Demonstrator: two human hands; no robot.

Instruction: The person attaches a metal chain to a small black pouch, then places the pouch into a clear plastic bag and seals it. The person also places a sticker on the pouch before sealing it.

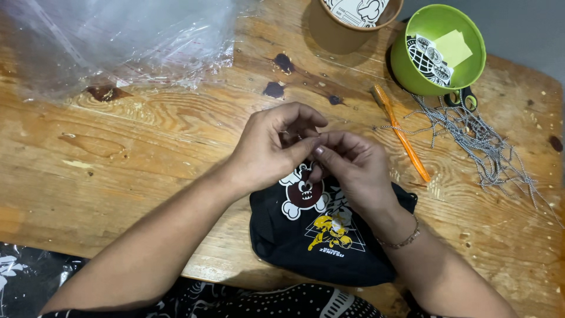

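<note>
A worn wooden surface [135, 153] fills the view, its grain pale and scuffed, with dark stains near the top middle and small chips along the right side. At its far right corner a strip of grey floor or wall shows. Crumpled clear plastic sheeting [118, 41] lies over the top left corner. At the top edge stands a brown paper cup [347, 26], and just beside it to the right a green bowl [438, 50] holding printed stickers and a yellow slip of paper. Scissors [462, 97] with dark handles peek out below the bowl, next to a loose heap of silver ball chains [488, 144]. An orange pen-like tool [400, 132] lies slanted between the chains and the hands.

Near the front edge lies a black cloth pouch [318, 235] printed with a skull and a yellow figure. Above it the left hand [268, 150] and the right hand [353, 168] meet, fingertips pinched together on something small; what it is cannot be made out. The right wrist wears a thin bracelet [403, 238]. Dark patterned cloth shows along the bottom edge.
</note>
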